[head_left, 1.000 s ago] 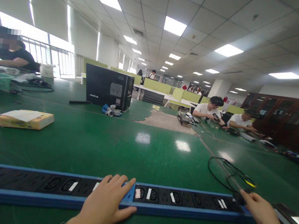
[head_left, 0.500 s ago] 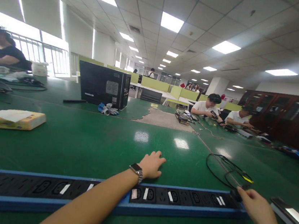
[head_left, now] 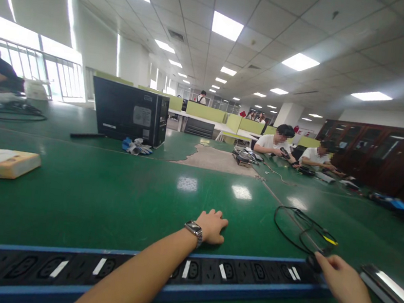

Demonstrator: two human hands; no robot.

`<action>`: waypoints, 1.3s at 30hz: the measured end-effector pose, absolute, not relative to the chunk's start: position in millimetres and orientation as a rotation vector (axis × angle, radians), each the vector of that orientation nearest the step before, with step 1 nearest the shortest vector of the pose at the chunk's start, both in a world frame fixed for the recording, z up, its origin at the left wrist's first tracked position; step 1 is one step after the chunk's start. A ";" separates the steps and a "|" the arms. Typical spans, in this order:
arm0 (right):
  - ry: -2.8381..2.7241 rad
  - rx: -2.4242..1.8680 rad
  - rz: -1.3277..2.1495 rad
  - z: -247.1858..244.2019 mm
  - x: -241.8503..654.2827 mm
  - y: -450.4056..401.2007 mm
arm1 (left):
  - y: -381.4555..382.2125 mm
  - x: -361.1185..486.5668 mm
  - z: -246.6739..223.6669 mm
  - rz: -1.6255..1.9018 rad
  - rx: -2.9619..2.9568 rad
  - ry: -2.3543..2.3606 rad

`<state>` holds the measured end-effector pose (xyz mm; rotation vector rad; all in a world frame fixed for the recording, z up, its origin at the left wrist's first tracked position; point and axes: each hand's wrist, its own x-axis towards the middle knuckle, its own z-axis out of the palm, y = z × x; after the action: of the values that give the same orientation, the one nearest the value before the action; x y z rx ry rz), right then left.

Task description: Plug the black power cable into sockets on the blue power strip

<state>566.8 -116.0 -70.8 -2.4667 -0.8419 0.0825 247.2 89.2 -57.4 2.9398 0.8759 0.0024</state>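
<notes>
Green office desk [head_left: 100, 203] bears a long blue-edged power strip [head_left: 211, 271], running left to right. The right hand [head_left: 338, 272], at its right end, pinches an apparent black plug [head_left: 313, 263]; the left hand [head_left: 212, 227], empty, fingers apart, is just beyond, forearm [head_left: 143, 272] crossing the strip.

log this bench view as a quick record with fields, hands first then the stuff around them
left hand: grip open, past the strip's far edge; contact with green tabletop unclear
right hand: grip closed on black plug at the strip's right end
power strip: blue-edged, black sockets, white stickers
black cable: loosely looped beyond right hand
yellow tissue pack: at left
black computer case: farther back, gloves beside it
</notes>
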 end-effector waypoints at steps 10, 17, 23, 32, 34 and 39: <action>-0.867 -2.461 0.034 -71.0 563.7 -114.9 | 93.1 244.2 -63.4 0.156 2.796 0.957; -0.897 -2.427 0.007 -70.9 561.4 -115.4 | 115.9 267.2 -56.1 0.279 2.510 1.318; -0.907 -2.422 0.013 -74.1 566.0 -115.4 | 124.3 284.2 -38.8 0.411 2.467 1.333; -0.939 -2.385 -0.034 -79.8 566.6 -116.5 | 130.1 281.4 -41.5 0.383 2.476 1.337; -0.923 -2.386 -0.006 -81.1 566.1 -115.7 | 129.6 277.5 -48.0 0.359 2.479 1.345; -0.924 -2.386 0.018 -84.1 565.9 -112.8 | 128.6 277.1 -53.5 0.340 2.497 1.342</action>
<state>565.9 -112.8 -84.1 -2.3862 -0.9240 0.0178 277.1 128.6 -53.5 2.4969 1.3421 0.3397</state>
